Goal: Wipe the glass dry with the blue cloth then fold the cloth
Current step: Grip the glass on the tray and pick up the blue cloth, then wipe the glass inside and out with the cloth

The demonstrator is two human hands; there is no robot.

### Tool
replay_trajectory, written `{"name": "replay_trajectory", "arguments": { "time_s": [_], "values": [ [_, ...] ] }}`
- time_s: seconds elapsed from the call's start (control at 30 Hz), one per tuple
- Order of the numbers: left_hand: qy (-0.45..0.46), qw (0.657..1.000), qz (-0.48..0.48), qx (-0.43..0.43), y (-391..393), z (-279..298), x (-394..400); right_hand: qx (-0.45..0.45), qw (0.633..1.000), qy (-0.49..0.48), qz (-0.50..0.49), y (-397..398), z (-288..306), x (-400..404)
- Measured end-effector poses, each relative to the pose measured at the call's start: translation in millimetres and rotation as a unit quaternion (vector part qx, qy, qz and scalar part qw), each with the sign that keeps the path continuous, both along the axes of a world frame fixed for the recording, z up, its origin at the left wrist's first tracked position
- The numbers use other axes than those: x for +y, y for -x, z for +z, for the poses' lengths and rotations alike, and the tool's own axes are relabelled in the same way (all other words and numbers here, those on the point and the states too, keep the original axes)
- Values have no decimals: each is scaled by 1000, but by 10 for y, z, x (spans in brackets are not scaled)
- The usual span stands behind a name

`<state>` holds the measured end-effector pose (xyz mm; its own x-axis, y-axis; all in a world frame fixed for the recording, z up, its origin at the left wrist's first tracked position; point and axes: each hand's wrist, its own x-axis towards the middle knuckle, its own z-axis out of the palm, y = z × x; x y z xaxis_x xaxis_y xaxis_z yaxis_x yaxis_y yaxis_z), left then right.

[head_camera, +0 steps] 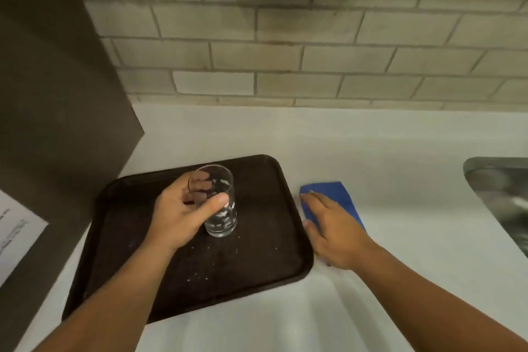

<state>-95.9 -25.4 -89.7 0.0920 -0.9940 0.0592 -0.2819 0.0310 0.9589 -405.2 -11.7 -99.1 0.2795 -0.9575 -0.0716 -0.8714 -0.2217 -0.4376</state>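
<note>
Left hand point(178, 216) grips one glass point(218, 203); right hand point(333, 230) flat on one blue cloth point(335, 194)

I see a clear, glossy glass point(218, 203) on a dark, matt, speckled tray point(265, 251), a blue cloth point(334, 194) with soft nap, a smooth pale surface point(285, 134), and a shiny metal sink point(503, 197).

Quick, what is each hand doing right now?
Left hand: closed around the glass on the tray.
Right hand: open, flat on the blue cloth.

White counter point(371, 151): dark tray point(257, 260), blue cloth point(334, 193) beside.
</note>
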Motion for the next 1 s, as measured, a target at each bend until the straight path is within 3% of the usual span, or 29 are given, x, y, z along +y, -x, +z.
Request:
{"name": "replay_trajectory", "arguments": {
  "time_s": [0.2,0.33,0.47,0.57,0.6,0.67,0.73,0.77,0.9,1.0],
  "values": [
    [36,994,72,69,609,-54,-280,78,996,-28,34,517,-317,-129],
    [-105,953,134,250,882,4,-369,112,990,-13,84,649,-555,-299],
    [-241,893,102,367,1038,113,-332,58,997,13,48,545,-614,-617],
    [-267,870,109,400,1058,233,-253,-138,983,-23,-115,443,-505,-733],
    [-274,866,112,402,1046,285,-214,-236,956,-41,-169,442,-442,-746],
    [-287,862,121,401,980,378,-151,-446,867,-85,-203,412,-233,-706],
    [-296,855,127,406,899,429,-100,-595,772,-160,-153,241,2,-564],
    [-301,852,129,409,864,448,-74,-611,762,-187,-108,92,99,-450],
    [-305,861,103,393,715,439,50,-402,895,-156,112,-587,252,59],
    [-301,868,92,384,561,408,202,-323,931,-98,138,-868,369,198]
  ]
}}
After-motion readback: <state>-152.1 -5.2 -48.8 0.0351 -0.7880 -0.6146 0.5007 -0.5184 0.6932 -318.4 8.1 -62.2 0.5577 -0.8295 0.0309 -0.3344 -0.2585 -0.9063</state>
